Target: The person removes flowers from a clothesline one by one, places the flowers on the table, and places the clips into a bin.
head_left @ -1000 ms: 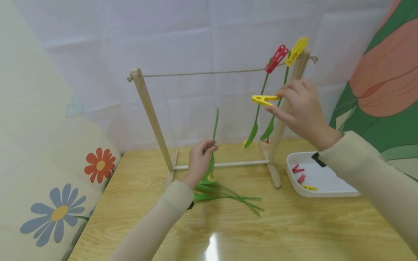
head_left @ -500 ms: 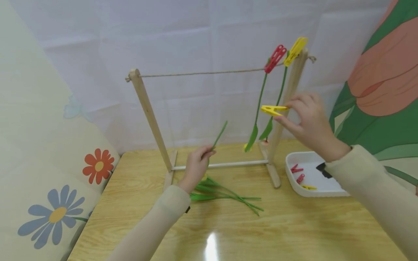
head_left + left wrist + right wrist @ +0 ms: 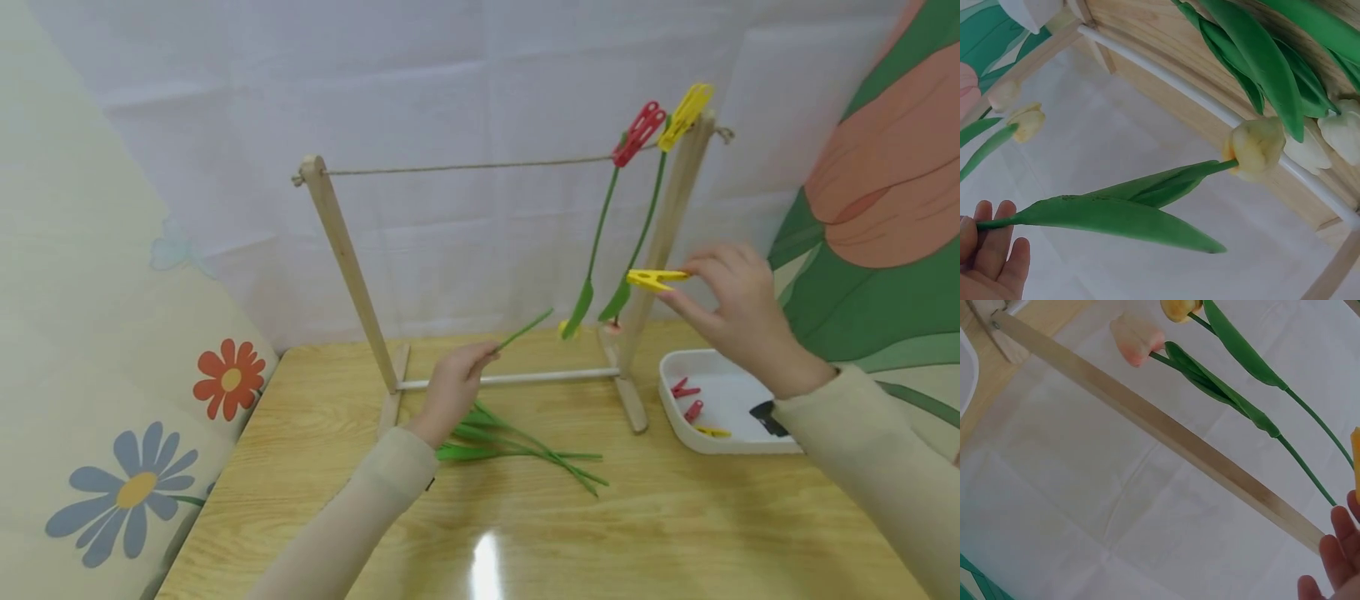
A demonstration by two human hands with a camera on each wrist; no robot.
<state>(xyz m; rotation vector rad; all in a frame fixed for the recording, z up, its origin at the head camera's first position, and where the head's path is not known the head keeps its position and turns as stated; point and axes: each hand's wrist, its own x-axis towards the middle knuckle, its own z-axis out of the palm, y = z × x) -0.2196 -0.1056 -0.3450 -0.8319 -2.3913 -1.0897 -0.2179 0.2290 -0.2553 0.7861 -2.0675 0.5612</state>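
Observation:
My left hand (image 3: 452, 385) pinches the green stem of a yellow tulip (image 3: 1254, 149), whose bare stem end points up and right in the head view. The left wrist view shows its leaves and pale yellow bloom beyond the fingers. Between thumb and fingers, my right hand (image 3: 738, 308) holds a yellow clothespin (image 3: 656, 279) near the right post. From the rope (image 3: 465, 168) hang two tulips upside down, one under a red clothespin (image 3: 639, 133), the other under a yellow one. Their blooms, one yellow (image 3: 1180, 309) and one pink-white (image 3: 1137, 339), show in the right wrist view.
Several tulips (image 3: 517, 446) lie on the wooden table (image 3: 600, 542) below the left hand, some with white blooms (image 3: 1341, 128). A white tray (image 3: 675, 429) with red and yellow clothespins stands at right. The wooden frame (image 3: 348, 267) has a white lower bar (image 3: 551, 377).
My right hand has moved down and to the right with the clothespin. The tulip stem in my left hand has tipped from upright toward the right, and that hand has lowered slightly.

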